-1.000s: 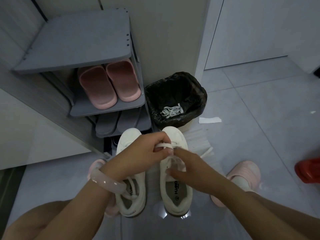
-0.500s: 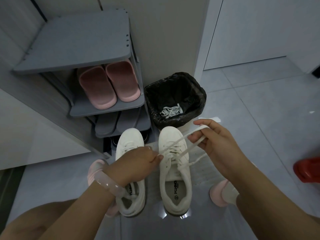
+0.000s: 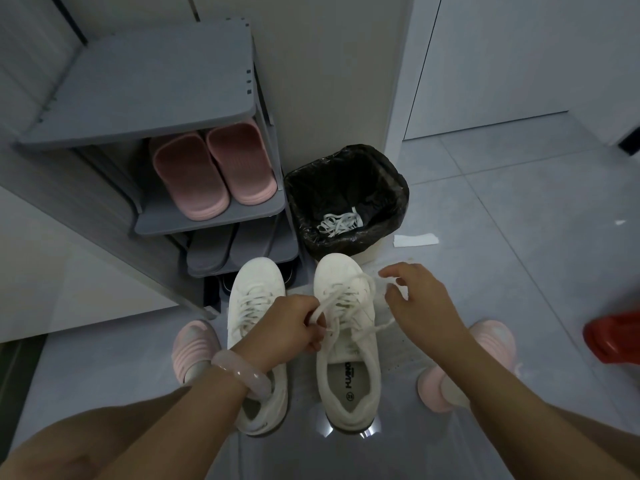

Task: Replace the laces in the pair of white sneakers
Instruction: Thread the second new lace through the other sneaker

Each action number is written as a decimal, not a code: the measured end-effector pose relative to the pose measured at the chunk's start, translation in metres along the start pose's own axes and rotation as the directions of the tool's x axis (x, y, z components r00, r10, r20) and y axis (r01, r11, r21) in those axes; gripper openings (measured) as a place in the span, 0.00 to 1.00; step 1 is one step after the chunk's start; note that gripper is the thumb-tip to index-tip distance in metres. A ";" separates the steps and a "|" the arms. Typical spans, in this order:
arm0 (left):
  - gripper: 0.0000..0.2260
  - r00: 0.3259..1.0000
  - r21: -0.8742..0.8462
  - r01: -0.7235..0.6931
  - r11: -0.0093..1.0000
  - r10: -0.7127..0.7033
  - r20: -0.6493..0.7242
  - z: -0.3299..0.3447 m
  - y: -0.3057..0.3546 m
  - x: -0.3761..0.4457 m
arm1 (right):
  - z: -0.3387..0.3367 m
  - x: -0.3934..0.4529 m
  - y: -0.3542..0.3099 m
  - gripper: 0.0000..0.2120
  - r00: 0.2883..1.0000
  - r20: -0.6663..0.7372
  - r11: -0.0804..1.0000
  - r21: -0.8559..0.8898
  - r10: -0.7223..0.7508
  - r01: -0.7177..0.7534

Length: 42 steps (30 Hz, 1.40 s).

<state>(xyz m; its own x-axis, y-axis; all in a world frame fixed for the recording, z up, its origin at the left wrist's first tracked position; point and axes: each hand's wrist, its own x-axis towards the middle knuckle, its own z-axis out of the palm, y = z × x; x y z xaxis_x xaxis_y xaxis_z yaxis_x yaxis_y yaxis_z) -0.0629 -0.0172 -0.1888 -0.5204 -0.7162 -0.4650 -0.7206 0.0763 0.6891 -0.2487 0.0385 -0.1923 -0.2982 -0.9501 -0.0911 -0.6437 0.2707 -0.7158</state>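
The fingers (image 3: 313,332) of the left hand (image 3: 285,327) are curled and pinch a loop of the white lace (image 3: 341,308) over the tongue of the right sneaker (image 3: 348,344); the fingers (image 3: 393,271) of the right hand (image 3: 420,306) are spread apart and loosely bent, holding nothing, just beside that sneaker's toe end. One loose end of the lace trails off the right sneaker toward the right wrist. A pale pink bangle (image 3: 240,374) sits on the left wrist. The left sneaker (image 3: 256,306) stands on the floor just beside the right sneaker, parallel to it, laced, its heel partly hidden by the left forearm. Beyond the right sneaker's toe stands a bin with a black liner (image 3: 346,199), with a tangle of white laces (image 3: 337,221) lying in it. Beyond the left sneaker's toe is a grey shoe rack (image 3: 145,84) with a pair of pink slippers (image 3: 213,171) on one shelf. Feet in pink slippers flank the sneakers, and a red object (image 3: 613,337) lies well off past the right hand
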 end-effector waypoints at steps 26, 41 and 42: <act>0.06 0.976 0.231 -0.120 0.965 0.157 -0.151 0.020 -0.002 0.000 | 0.041 -0.028 -0.001 0.16 0.933 0.347 0.986 -0.093 -0.098 0.138; 0.13 0.996 -0.003 0.021 1.000 -0.021 -0.086 0.019 -0.001 -0.004 | 0.048 -0.024 -0.003 0.09 0.936 0.342 0.997 0.028 -0.082 0.077; 0.13 0.995 -0.016 0.039 0.999 -0.040 -0.092 0.019 -0.002 -0.004 | 0.042 -0.023 -0.006 0.10 0.955 0.282 0.996 0.039 -0.093 0.086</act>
<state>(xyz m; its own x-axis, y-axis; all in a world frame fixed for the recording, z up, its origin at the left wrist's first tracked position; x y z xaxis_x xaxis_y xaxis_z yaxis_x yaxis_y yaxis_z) -0.0686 -0.0009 -0.1988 -0.4469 -0.7792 -0.4394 -0.7327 0.0369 0.6796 -0.2084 0.0522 -0.2152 -0.0263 -0.9762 -0.2154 -0.6391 0.1821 -0.7472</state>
